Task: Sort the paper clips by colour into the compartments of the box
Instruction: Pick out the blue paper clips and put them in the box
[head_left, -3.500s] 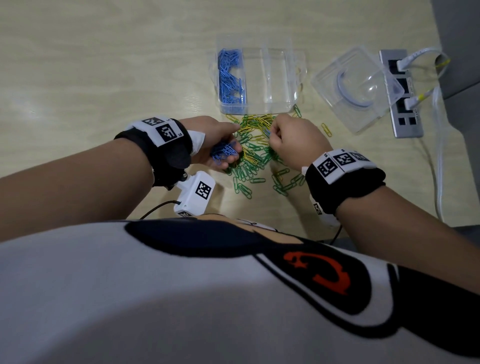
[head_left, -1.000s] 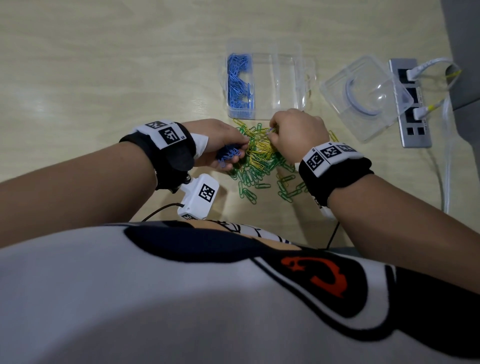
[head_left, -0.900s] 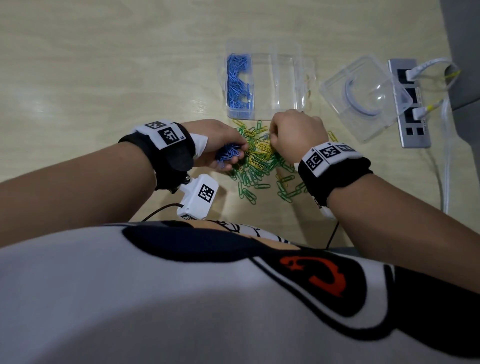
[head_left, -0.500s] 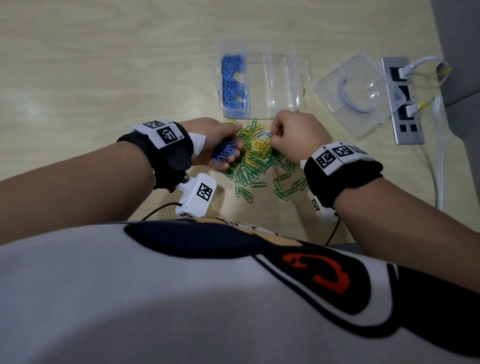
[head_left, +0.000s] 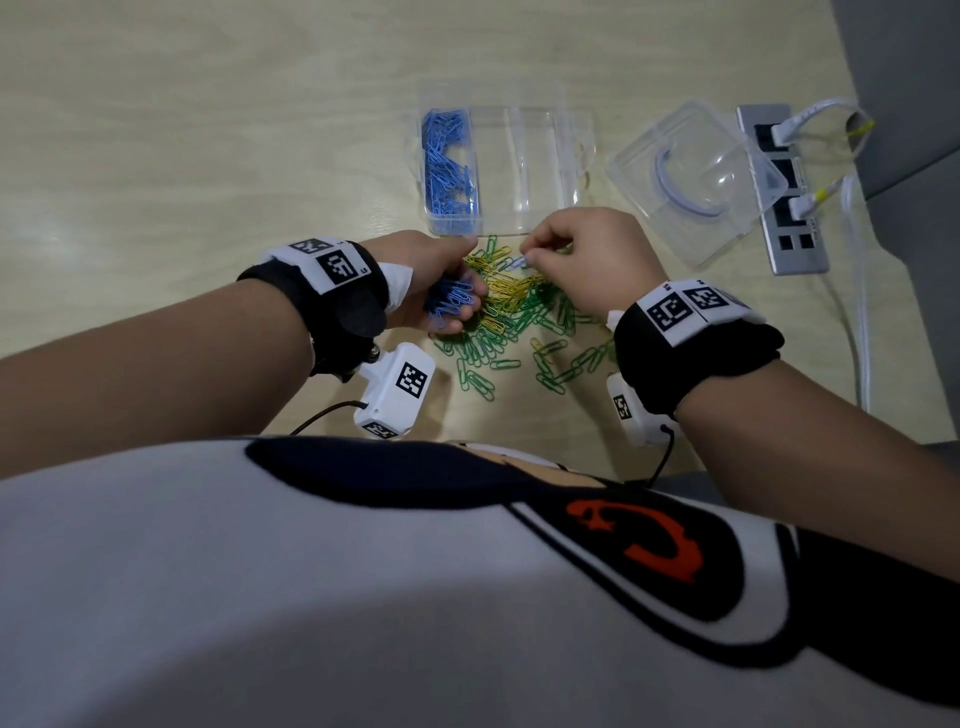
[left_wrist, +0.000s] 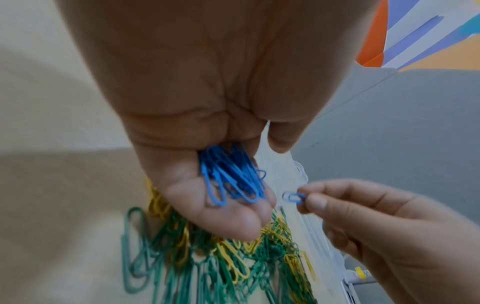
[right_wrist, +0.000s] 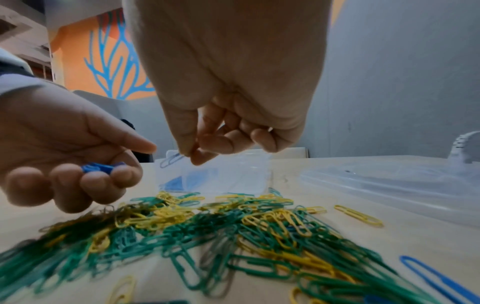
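1. Wooden table (head_left: 208, 156) beneath everything.
2. Clear box (head_left: 540, 171) at the far side, blue clips (head_left: 448, 166) filling its left compartment.
3. Green and yellow pile (head_left: 514, 322) just before the box.
4. Left hand (head_left: 431, 280) cupped around a blue bunch (left_wrist: 231, 176).
5. Right hand (head_left: 587, 260) pinching a single blue clip (left_wrist: 293, 197) above the pile.

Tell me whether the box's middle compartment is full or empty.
Empty. In the head view the box holds blue clips only in its left compartment; the middle shows bare clear plastic.
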